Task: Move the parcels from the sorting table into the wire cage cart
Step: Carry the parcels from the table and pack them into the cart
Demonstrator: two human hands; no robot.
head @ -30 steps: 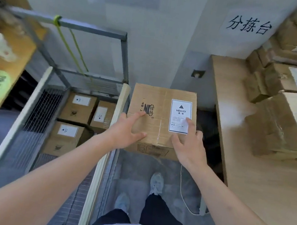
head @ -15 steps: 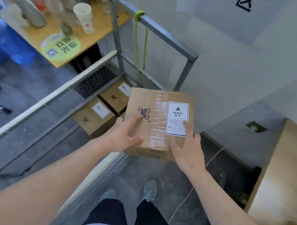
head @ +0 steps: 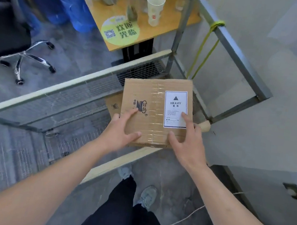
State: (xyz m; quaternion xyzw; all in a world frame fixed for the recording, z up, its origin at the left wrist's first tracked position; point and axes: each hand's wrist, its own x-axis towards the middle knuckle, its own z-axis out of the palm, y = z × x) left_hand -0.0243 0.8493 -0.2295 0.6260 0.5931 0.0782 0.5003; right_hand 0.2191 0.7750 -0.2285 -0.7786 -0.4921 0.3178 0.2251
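Observation:
I carry a taped cardboard parcel (head: 153,98) with a white HEAVY label, held level over the near right corner of the wire cage cart (head: 56,90). My left hand (head: 121,129) grips its near left edge, thumb on top. My right hand (head: 187,142) grips the near right edge, thumb and forefinger lying on the top by the label. Below the parcel, part of another cardboard parcel (head: 113,105) shows inside the cart. The sorting table is out of view.
A wooden side table (head: 154,32) with bottles and a paper cup (head: 155,7) stands behind the cart. Blue water jugs (head: 73,2) and an office chair (head: 15,38) are at the left. A white wall is on the right; a cord (head: 186,217) crosses the floor.
The view has swung left and down, and the sorting table has left the frame. The parcel, still held by both hands, has moved from beside the cart to above its corner.

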